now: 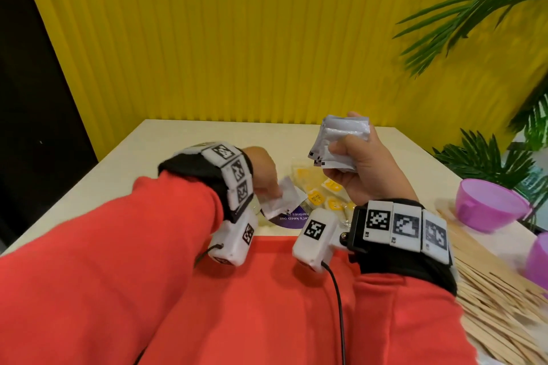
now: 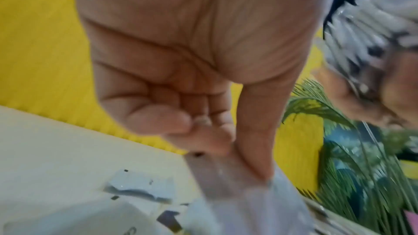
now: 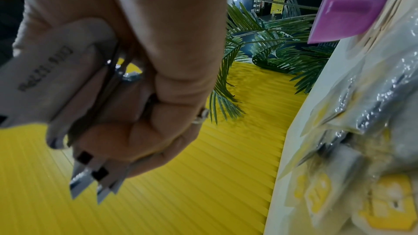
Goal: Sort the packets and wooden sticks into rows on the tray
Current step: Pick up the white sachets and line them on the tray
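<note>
The sorting is judged to be at an early stage: no finished row can be seen in any view, and whether a tray is present cannot be told, since the sleeves hide the near part of the surface [image 1: 189, 139]. A bunch of white packets [image 1: 341, 139] is gripped in the right hand [image 1: 366, 169], fingers and thumb curled round it, and is held up above the surface. A single white packet [image 1: 283, 201] is pinched by one edge between thumb and fingertips of the left hand [image 1: 264, 172], low over the surface; the same pinch is seen, blurred, in the left wrist view. Just beyond and below the two hands a loose heap of yellow-printed packets [image 1: 323, 190] is left lying, unsorted. A few more white packets [image 2: 138, 190] are seen flat on the surface below the left hand. To the right of the right hand, well apart from it, the wooden sticks [image 1: 498, 299] are spread in a wide loose pile, apparently untouched. Beyond the sticks a purple bowl [image 1: 492, 204] is stood, and a second purple bowl [image 1: 538, 258] is cut off at the picture's edge; what is inside either cannot be told. Most of the work is therefore judged to remain: all three kinds still to be laid out.
</note>
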A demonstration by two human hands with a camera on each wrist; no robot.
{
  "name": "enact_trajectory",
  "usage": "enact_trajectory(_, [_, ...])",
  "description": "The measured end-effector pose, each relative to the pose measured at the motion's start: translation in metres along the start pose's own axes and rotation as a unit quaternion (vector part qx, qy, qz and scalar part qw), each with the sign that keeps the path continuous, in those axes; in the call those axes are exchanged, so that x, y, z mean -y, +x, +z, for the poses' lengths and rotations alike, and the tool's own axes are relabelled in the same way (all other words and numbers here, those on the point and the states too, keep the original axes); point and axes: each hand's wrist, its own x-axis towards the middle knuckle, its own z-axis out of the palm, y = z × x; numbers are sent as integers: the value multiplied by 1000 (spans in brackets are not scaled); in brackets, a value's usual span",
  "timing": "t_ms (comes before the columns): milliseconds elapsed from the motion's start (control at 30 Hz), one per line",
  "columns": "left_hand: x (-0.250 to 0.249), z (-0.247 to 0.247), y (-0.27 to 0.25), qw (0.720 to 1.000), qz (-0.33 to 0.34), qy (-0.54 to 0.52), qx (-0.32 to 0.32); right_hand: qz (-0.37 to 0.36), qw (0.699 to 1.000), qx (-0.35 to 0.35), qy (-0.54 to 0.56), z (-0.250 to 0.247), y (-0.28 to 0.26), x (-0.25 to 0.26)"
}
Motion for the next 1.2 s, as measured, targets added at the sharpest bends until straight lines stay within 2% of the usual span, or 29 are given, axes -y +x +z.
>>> enact_trajectory(33, [1, -3, -3, 996, 6, -81, -27, 4, 1000, 0, -7, 1, 1, -2])
enact_trajectory(133, [5, -12, -9, 967, 42, -216, -126, 18, 1000, 9, -24, 5, 2, -5])
enact_trajectory(200, [0, -14, -10, 929, 90, -325, -156, 26, 999, 17, -38, 7, 3, -6])
enact_trajectory(267, [-8, -15, -11, 889, 129, -411, -155, 30, 998, 14, -50, 9, 3, -7])
enact_trajectory(500, [-20, -18, -9, 866, 180, -440, -157, 22, 1000, 4, -13, 4, 2, -6])
enact_trajectory(900, [-21, -21, -14, 905, 182, -379, -71, 37, 999, 19, 17, 7, 1, -6])
enact_trajectory(1067, [-22, -21, -18, 940, 163, -290, -75, 37, 999, 18, -8, 6, 2, -10])
enact_trajectory(1133, [-22, -22, -17, 945, 157, -274, -86, 29, 999, 8, -14, 7, 3, -11])
enact_trajectory(1200, [-19, -22, -15, 952, 123, -268, -85, 21, 1000, 0, -10, 7, 4, -11])
